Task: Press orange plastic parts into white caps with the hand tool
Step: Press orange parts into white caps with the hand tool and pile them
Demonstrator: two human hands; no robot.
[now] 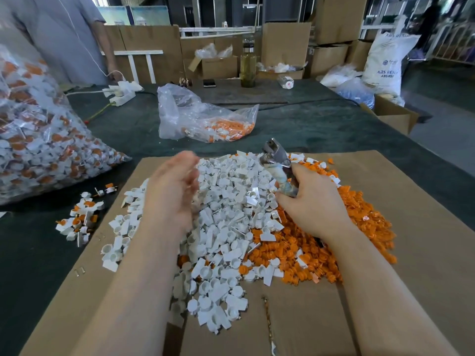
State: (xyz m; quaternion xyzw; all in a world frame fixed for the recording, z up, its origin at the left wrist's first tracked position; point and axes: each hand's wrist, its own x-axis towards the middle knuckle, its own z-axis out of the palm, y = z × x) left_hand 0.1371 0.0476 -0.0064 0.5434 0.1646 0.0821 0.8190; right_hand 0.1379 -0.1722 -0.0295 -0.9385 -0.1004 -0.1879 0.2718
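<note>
Right hand point(312, 204) first: fingers curled tight around the taped handle of the metal hand tool point(279, 165), whose shiny head points up and away, clear of the heap. The left hand point(171, 191) is blurred, palm turned inward, fingers loosely extended and close together; whether they pinch anything, I cannot tell. Both hover over the landmark, a flattened cardboard sheet point(411, 227) on dark green felt. On it, under the left hand and in the middle, lies a jumbled heap of white caps point(226, 227), small hard cups with flat tabs. Right of that heap, under the right wrist, spread the orange plastic parts point(365, 222), ridged and glossy. Off the sheet's left edge sits a small cluster of assembled white-and-orange pieces point(79, 217); beyond it bulges a big clear bag point(38, 129) of the same. Past the far edge slumps a crinkled half-empty bag point(203, 116) with orange parts inside, and further back stands a glass bottle point(248, 64).
</note>
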